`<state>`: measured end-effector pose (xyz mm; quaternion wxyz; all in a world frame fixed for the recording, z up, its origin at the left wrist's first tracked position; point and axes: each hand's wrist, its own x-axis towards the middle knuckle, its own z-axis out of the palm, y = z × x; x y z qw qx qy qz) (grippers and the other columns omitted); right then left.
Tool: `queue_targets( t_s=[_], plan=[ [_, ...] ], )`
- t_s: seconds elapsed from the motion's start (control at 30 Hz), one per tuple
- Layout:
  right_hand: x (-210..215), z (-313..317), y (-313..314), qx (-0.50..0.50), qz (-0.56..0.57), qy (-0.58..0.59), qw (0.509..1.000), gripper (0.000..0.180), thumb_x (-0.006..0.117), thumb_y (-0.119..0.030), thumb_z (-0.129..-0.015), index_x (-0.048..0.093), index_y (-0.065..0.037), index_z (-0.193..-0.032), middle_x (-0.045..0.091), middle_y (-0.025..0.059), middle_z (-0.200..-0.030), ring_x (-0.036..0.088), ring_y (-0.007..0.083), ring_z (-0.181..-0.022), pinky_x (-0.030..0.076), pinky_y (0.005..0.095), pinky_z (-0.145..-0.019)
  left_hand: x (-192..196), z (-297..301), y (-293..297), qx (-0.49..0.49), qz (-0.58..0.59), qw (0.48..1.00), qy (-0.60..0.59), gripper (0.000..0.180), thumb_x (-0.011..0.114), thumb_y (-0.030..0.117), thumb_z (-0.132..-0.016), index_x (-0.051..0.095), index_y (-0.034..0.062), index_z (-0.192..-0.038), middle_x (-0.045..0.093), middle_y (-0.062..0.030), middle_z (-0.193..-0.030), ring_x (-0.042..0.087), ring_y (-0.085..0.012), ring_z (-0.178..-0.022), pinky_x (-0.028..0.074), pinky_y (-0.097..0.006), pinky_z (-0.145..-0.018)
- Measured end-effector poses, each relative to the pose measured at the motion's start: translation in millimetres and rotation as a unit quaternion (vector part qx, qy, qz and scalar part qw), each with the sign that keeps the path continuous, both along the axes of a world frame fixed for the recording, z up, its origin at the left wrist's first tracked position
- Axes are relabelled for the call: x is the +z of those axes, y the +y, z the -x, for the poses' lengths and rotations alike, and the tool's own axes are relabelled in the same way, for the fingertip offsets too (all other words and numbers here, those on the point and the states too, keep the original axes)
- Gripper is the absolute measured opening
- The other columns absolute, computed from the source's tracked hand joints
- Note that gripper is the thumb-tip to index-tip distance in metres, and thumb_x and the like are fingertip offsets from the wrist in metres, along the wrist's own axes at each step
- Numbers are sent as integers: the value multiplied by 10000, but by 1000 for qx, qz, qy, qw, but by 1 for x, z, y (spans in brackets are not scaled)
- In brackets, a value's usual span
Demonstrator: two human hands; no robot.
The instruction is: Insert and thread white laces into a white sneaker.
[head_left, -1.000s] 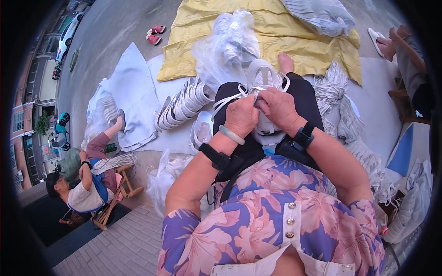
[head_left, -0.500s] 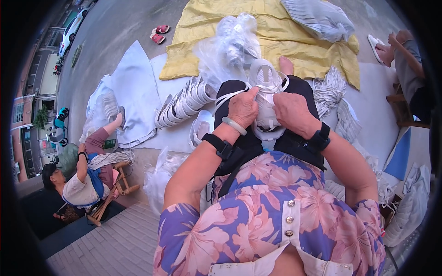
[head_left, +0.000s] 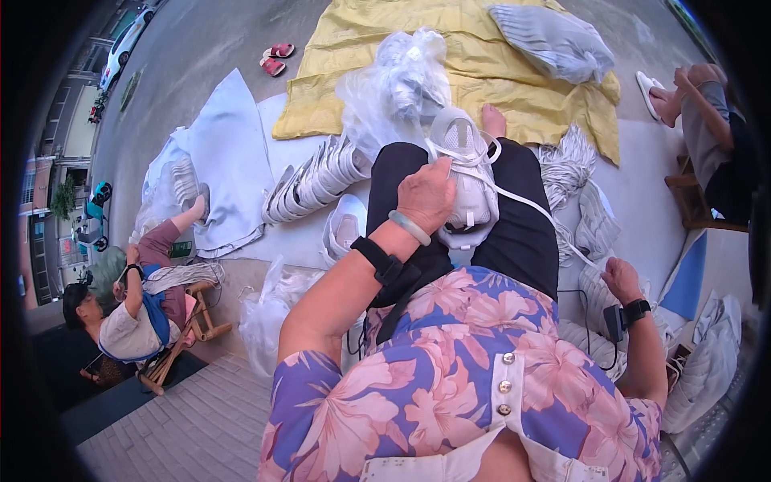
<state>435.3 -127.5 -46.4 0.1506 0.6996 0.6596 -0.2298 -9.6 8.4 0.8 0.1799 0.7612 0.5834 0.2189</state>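
A white sneaker (head_left: 472,189) rests between my knees, toe toward me, with a white shoelace (head_left: 522,198) threaded through it. My left hand (head_left: 427,193) is closed on the shoe's left side by the lacing; its fingertips are partly hidden. Far out to the right, my right hand (head_left: 625,281) is closed on the end of the lace, which runs taut from the shoe across my right thigh. A hank of white laces (head_left: 569,165) lies beyond my right knee. On the left, a row of nested white shoe parts (head_left: 317,181) lies near a single white shoe (head_left: 347,229).
A yellow sheet (head_left: 321,104) spreads ahead, bearing clear plastic bags (head_left: 562,44) of white pieces. Seated on a low chair at left is a co-worker (head_left: 136,313); another person (head_left: 711,120) sits at right. Bagged white goods (head_left: 711,365) stand close by my right elbow.
My right hand has moved from the shoe out to the right and back toward me, drawing the lace long. My left hand has stayed at the shoe.
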Motion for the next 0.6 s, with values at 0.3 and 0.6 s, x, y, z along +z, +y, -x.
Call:
queue_targets(
  t_s=[0.3, 0.6],
  plan=[
    [45, 193, 112, 150, -373, 317, 859, 292, 629, -101, -723, 539, -69, -999, 545, 102, -896, 524, 292, -853, 403, 386, -731, -1, 10, 47, 133, 79, 988, -21, 458, 588, 189, -717, 450, -5, -1108, 607, -221, -898, 582, -390, -855, 453, -458, -760],
    [43, 231, 123, 140, -238, 340, 899, 364, 619, -114, -734, 505, -63, -1076, 564, 76, -835, 539, 259, -850, 363, 357, -771, 27, 21, 63, 105, 297, 821, -476, 356, 573, -24, -756, 466, -35, -1096, 577, -53, -727, 547, -93, -514, 473, -220, -461]
  ],
)
